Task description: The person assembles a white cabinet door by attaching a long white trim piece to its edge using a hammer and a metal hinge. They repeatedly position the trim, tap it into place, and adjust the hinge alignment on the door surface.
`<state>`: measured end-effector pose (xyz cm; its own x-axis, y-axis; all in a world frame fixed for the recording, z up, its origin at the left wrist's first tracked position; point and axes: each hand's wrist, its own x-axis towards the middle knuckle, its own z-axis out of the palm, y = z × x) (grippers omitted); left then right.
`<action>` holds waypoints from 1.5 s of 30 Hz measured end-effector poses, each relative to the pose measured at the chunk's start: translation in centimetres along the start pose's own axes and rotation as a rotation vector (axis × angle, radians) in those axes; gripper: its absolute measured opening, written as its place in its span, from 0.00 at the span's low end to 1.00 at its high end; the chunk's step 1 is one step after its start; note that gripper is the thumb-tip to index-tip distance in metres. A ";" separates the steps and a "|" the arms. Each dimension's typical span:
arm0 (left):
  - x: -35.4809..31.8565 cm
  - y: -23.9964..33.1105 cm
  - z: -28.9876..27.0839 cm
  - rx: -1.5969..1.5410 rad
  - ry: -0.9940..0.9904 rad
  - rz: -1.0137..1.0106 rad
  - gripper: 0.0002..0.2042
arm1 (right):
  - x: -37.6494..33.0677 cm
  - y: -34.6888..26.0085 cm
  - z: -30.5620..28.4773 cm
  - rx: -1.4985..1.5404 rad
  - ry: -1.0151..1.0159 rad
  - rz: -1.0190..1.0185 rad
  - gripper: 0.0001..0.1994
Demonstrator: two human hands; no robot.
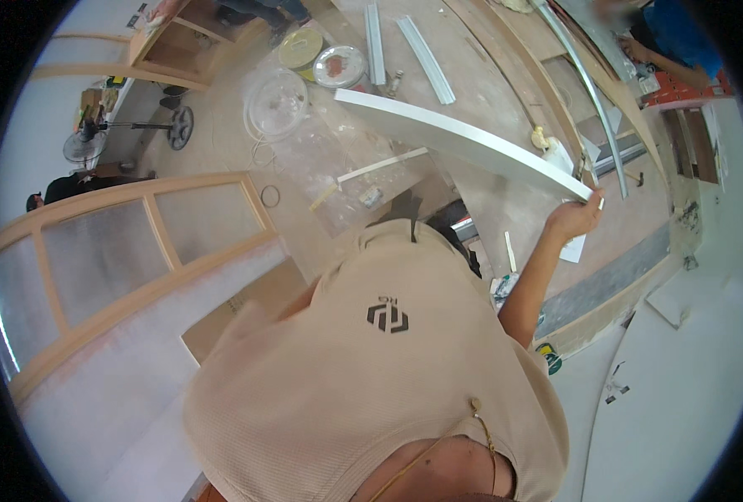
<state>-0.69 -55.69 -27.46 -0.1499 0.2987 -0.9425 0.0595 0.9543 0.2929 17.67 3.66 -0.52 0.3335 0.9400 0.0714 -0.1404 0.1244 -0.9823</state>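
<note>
My right hand [574, 221] grips the near right end of a long white board [463, 140], its fingers curled round the edge. The board slants from that hand away to the far left, and its far end stands above the floor area near a white bucket. My left hand is hidden; only a bit of the left arm [298, 303] shows beside my beige shirt. Close to the board's held end lie a white sheet [572, 249] and a narrow white strip [509, 251].
Buckets [339, 65] and pale metal channels [426, 58] lie on the far floor. A wood-framed panel [108, 259] stands at left, with a standing fan [179, 128] behind. A long metal rail [589, 88] runs at right. Other people [681, 42] are at the far edges.
</note>
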 end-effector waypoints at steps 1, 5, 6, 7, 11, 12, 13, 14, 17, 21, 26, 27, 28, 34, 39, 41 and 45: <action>-0.4 -0.7 1.0 -0.063 0.013 -0.037 0.21 | 0.4 0.4 -0.2 0.019 -0.020 -0.044 0.16; -3.2 -2.6 -1.4 -0.231 0.131 -0.146 0.21 | 2.4 2.6 -3.1 0.130 -0.056 -0.041 0.14; -3.2 -3.3 -1.6 -0.264 0.144 -0.155 0.22 | 2.7 2.6 -3.5 0.150 -0.072 -0.033 0.13; -3.4 -4.8 -0.6 -0.323 0.166 -0.164 0.22 | 2.6 2.6 -2.9 0.152 -0.115 -0.031 0.13; -3.0 -7.7 0.7 -0.434 0.198 -0.167 0.23 | 1.9 2.6 -2.5 0.146 -0.166 -0.018 0.15; -2.4 -7.9 0.6 -0.440 0.193 -0.159 0.23 | 2.2 3.0 -2.7 0.178 -0.156 -0.005 0.15; -1.6 -7.9 0.3 -0.441 0.182 -0.146 0.23 | 2.7 3.3 -2.9 0.214 -0.149 0.003 0.15; -0.8 -7.8 0.1 -0.438 0.167 -0.136 0.23 | 3.4 3.8 -3.7 0.191 -0.179 -0.014 0.17; 1.2 -7.7 -0.7 -0.449 0.149 -0.103 0.24 | 2.1 2.8 -2.3 0.089 -0.176 -0.007 0.23; 3.8 -5.8 -7.0 -0.649 0.383 0.014 0.25 | 1.3 2.7 -2.6 0.299 -0.159 0.113 0.23; -4.0 18.4 -19.4 -1.109 0.634 0.607 0.26 | 0.4 2.0 -4.4 0.386 -0.140 0.066 0.19; -6.0 22.1 -21.0 -1.075 0.579 0.782 0.26 | -0.2 1.8 -3.5 0.411 -0.137 0.074 0.19; -8.9 26.8 -21.8 -0.974 0.489 0.944 0.26 | -0.2 1.8 -3.4 0.412 -0.132 0.059 0.18; -10.4 38.6 -18.4 -0.991 0.493 1.139 0.18 | 1.1 4.4 -2.8 0.368 0.039 -0.091 0.15; -8.4 38.7 -19.4 -0.938 0.518 1.168 0.19 | 2.1 6.6 -1.6 0.275 0.222 -0.204 0.14; -7.5 38.6 -19.2 -0.970 0.509 1.174 0.21 | 1.5 5.9 -1.0 0.252 0.226 -0.179 0.14; -7.2 39.0 -18.5 -1.029 0.526 1.143 0.20 | 1.0 4.8 -1.3 0.323 0.257 -0.140 0.14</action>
<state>-15.50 -20.37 -6.31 -0.8081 0.5839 -0.0773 -0.2462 -0.2157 0.9449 18.58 4.82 -5.41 0.5860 0.8022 0.1144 -0.3483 0.3768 -0.8583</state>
